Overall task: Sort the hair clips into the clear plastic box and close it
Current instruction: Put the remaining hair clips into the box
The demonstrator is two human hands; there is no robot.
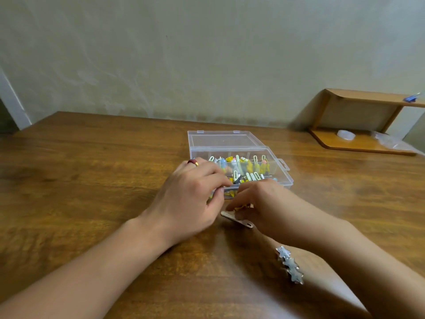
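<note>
A wooden table is seen against a pale wall, with a small wooden shelf unit at its far right corner. A clear plastic box stands open near the table's middle, its lid laid flat behind it. The box is divided into compartments, and these are filled with small hair clips, mostly pale green and yellow with coloured ornaments; individual pieces are too small to be told apart. The left hand is placed over the box's near left corner, fingers curled down at the front edge; whether anything is pinched cannot be told. The right hand is held just in front of the box, fingers bent around a yellow clip. A flat silver clip lies on the table beneath that hand. A silver star clip lies nearer the viewer, beside the right forearm. A red and gold ring is worn on the left hand.
</note>
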